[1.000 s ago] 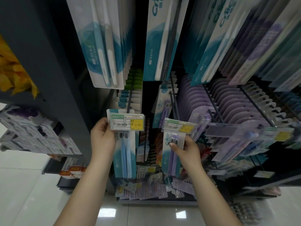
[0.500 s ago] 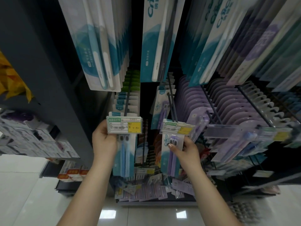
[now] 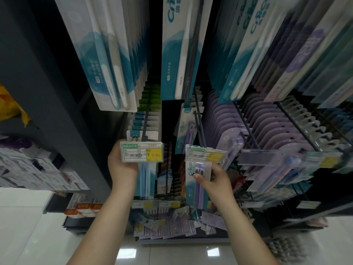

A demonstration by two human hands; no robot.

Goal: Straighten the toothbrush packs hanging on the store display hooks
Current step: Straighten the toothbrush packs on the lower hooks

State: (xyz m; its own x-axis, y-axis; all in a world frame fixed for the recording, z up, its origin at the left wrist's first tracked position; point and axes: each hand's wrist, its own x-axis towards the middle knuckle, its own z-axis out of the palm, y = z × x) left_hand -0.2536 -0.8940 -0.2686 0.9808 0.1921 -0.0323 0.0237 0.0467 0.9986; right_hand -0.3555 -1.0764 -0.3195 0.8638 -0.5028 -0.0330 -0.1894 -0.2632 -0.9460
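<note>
Hardly anything has moved: the left hand (image 3: 122,165) still grips the blue-brush card pack (image 3: 146,180) at frame centre, the right hand (image 3: 215,178) pinches the purple-brush pack (image 3: 198,180), so straightening continues.

The left hand (image 3: 122,165) has its fingers hidden behind the blue toothbrush pack (image 3: 146,180), whose top is covered by the price tag (image 3: 141,152). Below that tag, the pack's foot merges into clutter. Right of the tag, the second price tag (image 3: 207,154) is too blurred to read and masks the purple toothbrush pack (image 3: 198,180) top. Upper packs (image 3: 107,54) above the tag are cut off by the frame's edge.
</note>
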